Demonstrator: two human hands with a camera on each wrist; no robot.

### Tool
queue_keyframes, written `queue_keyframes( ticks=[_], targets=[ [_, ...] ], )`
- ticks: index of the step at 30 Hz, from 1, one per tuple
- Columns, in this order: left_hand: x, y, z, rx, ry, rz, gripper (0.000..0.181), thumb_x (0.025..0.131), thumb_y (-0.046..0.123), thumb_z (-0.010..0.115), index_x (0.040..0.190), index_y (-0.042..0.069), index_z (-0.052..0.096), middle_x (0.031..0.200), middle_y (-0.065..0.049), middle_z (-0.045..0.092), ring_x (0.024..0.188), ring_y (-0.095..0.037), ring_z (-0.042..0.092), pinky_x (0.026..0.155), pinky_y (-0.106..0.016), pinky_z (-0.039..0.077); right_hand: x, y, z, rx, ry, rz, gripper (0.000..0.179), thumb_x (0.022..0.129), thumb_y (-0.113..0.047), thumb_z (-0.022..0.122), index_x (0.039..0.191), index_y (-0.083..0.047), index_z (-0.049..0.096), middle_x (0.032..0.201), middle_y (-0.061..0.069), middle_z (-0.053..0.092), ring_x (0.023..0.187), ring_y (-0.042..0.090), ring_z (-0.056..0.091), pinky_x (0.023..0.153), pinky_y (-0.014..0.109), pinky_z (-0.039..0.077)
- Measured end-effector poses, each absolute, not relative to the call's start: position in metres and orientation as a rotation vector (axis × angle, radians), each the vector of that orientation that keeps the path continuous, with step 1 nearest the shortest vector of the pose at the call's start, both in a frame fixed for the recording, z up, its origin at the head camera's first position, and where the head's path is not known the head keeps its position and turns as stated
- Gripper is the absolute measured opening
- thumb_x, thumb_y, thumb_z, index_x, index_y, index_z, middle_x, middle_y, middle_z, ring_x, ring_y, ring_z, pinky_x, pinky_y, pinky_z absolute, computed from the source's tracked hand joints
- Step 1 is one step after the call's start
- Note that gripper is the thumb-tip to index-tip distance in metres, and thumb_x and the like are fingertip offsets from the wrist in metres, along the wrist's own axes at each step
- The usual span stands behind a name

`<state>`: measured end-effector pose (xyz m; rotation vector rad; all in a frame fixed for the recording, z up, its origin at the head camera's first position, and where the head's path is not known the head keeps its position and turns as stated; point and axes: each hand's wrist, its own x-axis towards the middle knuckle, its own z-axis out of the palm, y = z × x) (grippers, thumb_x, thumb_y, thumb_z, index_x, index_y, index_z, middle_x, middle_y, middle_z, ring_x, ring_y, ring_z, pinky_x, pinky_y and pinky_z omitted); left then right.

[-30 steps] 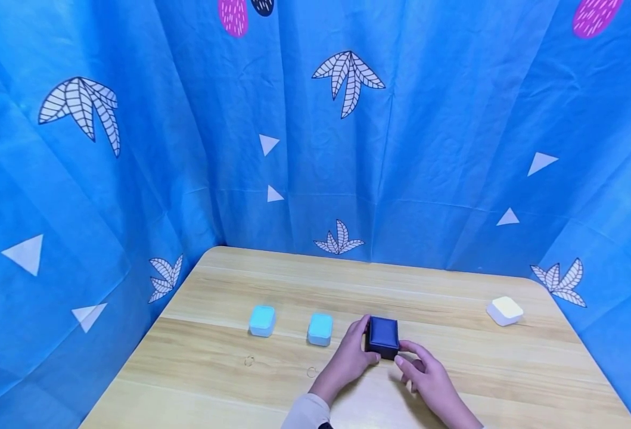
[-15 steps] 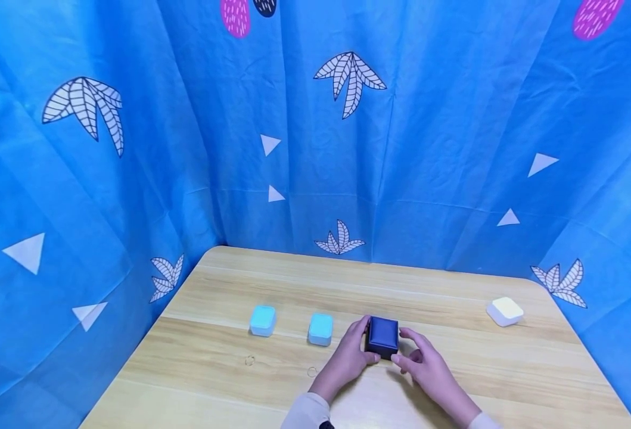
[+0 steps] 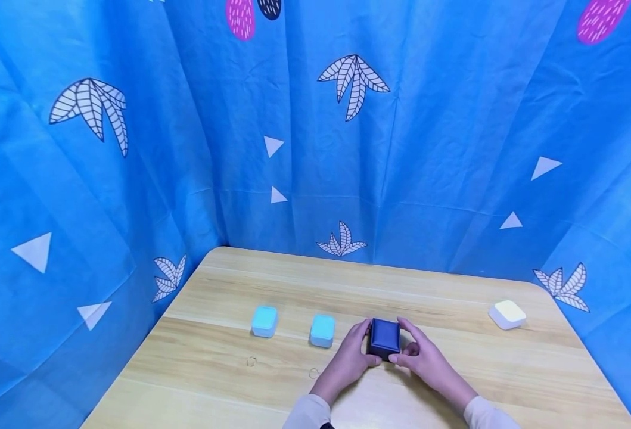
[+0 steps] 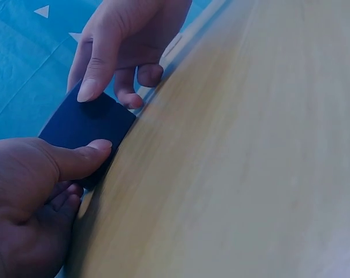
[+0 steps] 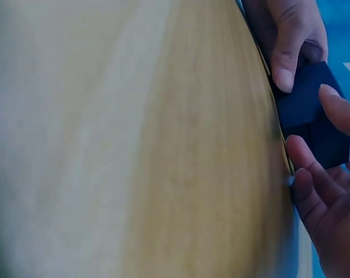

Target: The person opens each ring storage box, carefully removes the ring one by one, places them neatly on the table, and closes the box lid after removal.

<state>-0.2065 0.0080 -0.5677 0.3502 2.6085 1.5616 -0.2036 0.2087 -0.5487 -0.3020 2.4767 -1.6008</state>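
A small dark blue jewelry box [image 3: 385,335] stands closed on the wooden table, its padded lid facing up. My left hand [image 3: 349,359] grips its left side, thumb on the front face and fingers along the far left edge. On the right side my right hand [image 3: 426,360] pinches the box, thumb at the front corner and index finger at the back corner. In the left wrist view both thumbs lie on the front face of the box [image 4: 85,127]. The right hand's other fingers are curled below the index finger. The box's underside is hidden.
Two light blue boxes [image 3: 264,322] stand to the left, and a white box [image 3: 507,314] is at the far right. Two thin rings [image 3: 251,365] lie on the table [image 3: 197,381] in front of the light blue boxes. A blue curtain [image 3: 358,155] hangs behind.
My right hand's index finger has lifted and shifted to the back right corner of the jewelry box, and the hand has closed in on it. The left hand keeps its grip; the box stays put.
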Motion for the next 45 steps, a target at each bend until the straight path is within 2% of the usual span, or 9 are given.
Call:
queue_keyframes(
  ticks=[2, 5, 7, 11, 15, 20, 25, 42, 45],
  targets=[
    [-0.2065, 0.0079, -0.5675, 0.349, 2.612, 1.561, 0.085, 0.075, 0.009, 0.079, 0.148, 0.015, 0.035, 0.14, -0.004, 0.046, 0.127, -0.025, 0.047, 0.108, -0.048, 0.036, -0.2048, 0.2098, -0.5494, -0.306, 2.453, -1.602, 0.087, 0.077, -0.022, 0.079, 0.149, -0.015, 0.03, 0.132, 0.02, 0.049, 0.066, 0.015, 0.058, 0.052, 0.027, 0.049],
    [-0.2065, 0.0081, -0.5673, 0.343, 2.62, 1.554, 0.085, 0.075, 0.009, 0.079, 0.147, 0.015, 0.036, 0.14, -0.003, 0.047, 0.127, -0.025, 0.047, 0.108, -0.047, 0.036, -0.2059, 0.2109, -0.5495, -0.3, 2.421, -1.607, 0.084, 0.079, -0.022, 0.078, 0.148, -0.015, 0.031, 0.103, 0.018, 0.062, 0.064, 0.016, 0.057, 0.05, 0.028, 0.048],
    [-0.2065, 0.0084, -0.5675, 0.339, 2.624, 1.55, 0.084, 0.075, 0.009, 0.079, 0.147, 0.015, 0.036, 0.14, -0.003, 0.047, 0.127, -0.025, 0.047, 0.108, -0.047, 0.037, -0.2061, 0.2113, -0.5488, -0.295, 2.394, -1.623, 0.083, 0.08, -0.021, 0.077, 0.148, -0.014, 0.03, 0.084, 0.014, 0.063, 0.064, 0.018, 0.057, 0.049, 0.029, 0.048],
    [-0.2064, 0.0085, -0.5676, 0.334, 2.635, 1.545, 0.084, 0.075, 0.008, 0.079, 0.147, 0.014, 0.037, 0.14, -0.003, 0.047, 0.126, -0.025, 0.048, 0.107, -0.047, 0.038, -0.2058, 0.2119, -0.5479, -0.283, 2.372, -1.633, 0.08, 0.081, -0.022, 0.076, 0.148, -0.016, 0.032, 0.072, 0.012, 0.062, 0.063, 0.019, 0.058, 0.049, 0.03, 0.048],
    [-0.2067, 0.0088, -0.5679, 0.343, 2.649, 1.536, 0.084, 0.074, 0.007, 0.079, 0.147, 0.013, 0.037, 0.14, -0.004, 0.047, 0.126, -0.024, 0.049, 0.106, -0.045, 0.039, -0.2068, 0.2127, -0.5499, -0.283, 2.372, -1.627, 0.079, 0.082, -0.025, 0.076, 0.148, -0.017, 0.033, 0.081, 0.014, 0.064, 0.059, 0.019, 0.058, 0.049, 0.031, 0.05],
    [-0.2063, 0.0091, -0.5678, 0.34, 2.659, 1.521, 0.085, 0.075, 0.007, 0.079, 0.147, 0.012, 0.036, 0.142, -0.004, 0.046, 0.126, -0.024, 0.049, 0.106, -0.044, 0.04, -0.2092, 0.2135, -0.5522, -0.247, 2.347, -1.63, 0.079, 0.08, -0.029, 0.077, 0.147, -0.021, 0.035, 0.104, 0.017, 0.062, 0.051, 0.016, 0.052, 0.047, 0.031, 0.049],
    [-0.2064, 0.0095, -0.5678, 0.328, 2.661, 1.517, 0.085, 0.074, 0.008, 0.079, 0.147, 0.014, 0.036, 0.141, -0.002, 0.046, 0.125, -0.023, 0.049, 0.105, -0.043, 0.041, -0.2112, 0.2155, -0.5531, -0.218, 2.336, -1.631, 0.08, 0.078, -0.029, 0.078, 0.146, -0.023, 0.037, 0.138, 0.014, 0.045, 0.049, 0.014, 0.049, 0.043, 0.029, 0.045],
    [-0.2078, 0.0093, -0.5689, 0.357, 2.659, 1.551, 0.081, 0.073, 0.005, 0.079, 0.143, 0.02, 0.042, 0.134, -0.001, 0.051, 0.121, -0.023, 0.052, 0.101, -0.041, 0.045, -0.2071, 0.2102, -0.5526, -0.16, 2.385, -1.68, 0.08, 0.073, -0.023, 0.082, 0.142, -0.02, 0.041, 0.14, 0.015, 0.043, 0.051, 0.014, 0.048, 0.044, 0.028, 0.045],
    [-0.2086, 0.0086, -0.5698, 0.363, 2.643, 1.585, 0.076, 0.074, 0.004, 0.078, 0.141, 0.019, 0.045, 0.132, -0.001, 0.053, 0.12, -0.022, 0.052, 0.101, -0.039, 0.045, -0.2042, 0.2106, -0.5517, -0.15, 2.385, -1.695, 0.081, 0.074, -0.022, 0.082, 0.143, -0.02, 0.04, 0.125, 0.016, 0.054, 0.05, 0.014, 0.047, 0.044, 0.028, 0.044]
  ],
)
